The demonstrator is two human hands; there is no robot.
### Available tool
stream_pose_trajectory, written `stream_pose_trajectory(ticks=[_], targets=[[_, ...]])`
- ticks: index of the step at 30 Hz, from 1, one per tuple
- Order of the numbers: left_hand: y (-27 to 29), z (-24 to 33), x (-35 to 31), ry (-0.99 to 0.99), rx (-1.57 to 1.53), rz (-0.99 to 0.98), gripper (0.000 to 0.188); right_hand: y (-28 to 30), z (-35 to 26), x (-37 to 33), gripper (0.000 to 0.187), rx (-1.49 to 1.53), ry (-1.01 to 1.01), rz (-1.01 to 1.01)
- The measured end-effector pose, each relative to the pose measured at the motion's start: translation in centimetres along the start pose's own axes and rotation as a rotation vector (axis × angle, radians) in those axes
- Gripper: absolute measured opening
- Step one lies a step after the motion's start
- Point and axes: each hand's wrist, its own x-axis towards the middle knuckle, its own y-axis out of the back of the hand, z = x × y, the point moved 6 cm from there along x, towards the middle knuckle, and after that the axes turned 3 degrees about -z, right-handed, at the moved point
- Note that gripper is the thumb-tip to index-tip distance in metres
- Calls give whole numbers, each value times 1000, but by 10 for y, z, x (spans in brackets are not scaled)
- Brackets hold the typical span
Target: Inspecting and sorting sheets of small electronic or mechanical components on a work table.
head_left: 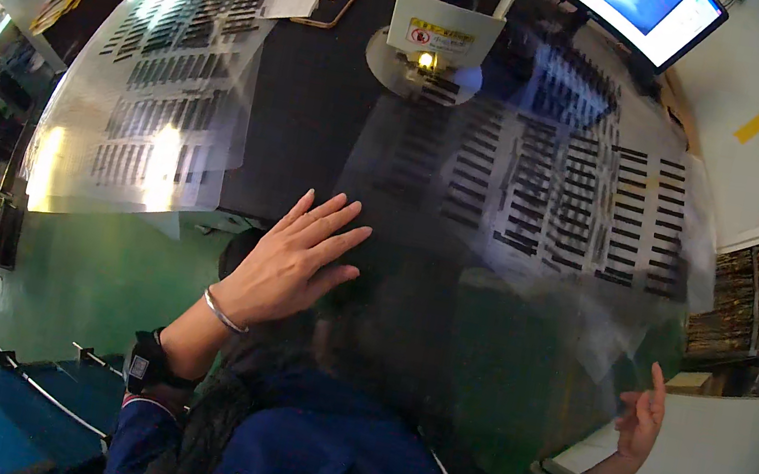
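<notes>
My left hand (297, 258), palm down with fingers stretched out, is at the front edge of the black table (292, 125). A silver bangle and a black band circle that wrist. Off to the right, my right hand (640, 415) has thumb and fingers bent at the corner of a clear film sheet (605, 353), with the index finger pointing up. Blur and see-through film make the exact grip hard to see. The sheet spreads over rows of short black strips (550, 191) on the right half of the table.
A stack of clear sheets with dark strips (177, 90) covers the table's left side, beside a phone (332, 1). A white machine (450, 21) with a lit lamp above a round plate stands at the back. Behind it to the right is a monitor (642, 14). White drawers (719, 439) stand at the right.
</notes>
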Motion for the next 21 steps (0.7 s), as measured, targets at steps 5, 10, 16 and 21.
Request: stream_pose_trajectory(ticks=[5,10,16,21], targets=[[0,-7,9,-19,-20,23,45,-8,-6,5,53,2,-42,-10],[-2,-11,15,-15,-26,35,44,-14,-6,9,54,54,-47,0],[-2,-14,19,-19,-28,45,44,-19,-8,11,54,58,-34,-17],[-1,-15,20,-11,-26,47,44,-22,-10,12,54,46,-35,6]])
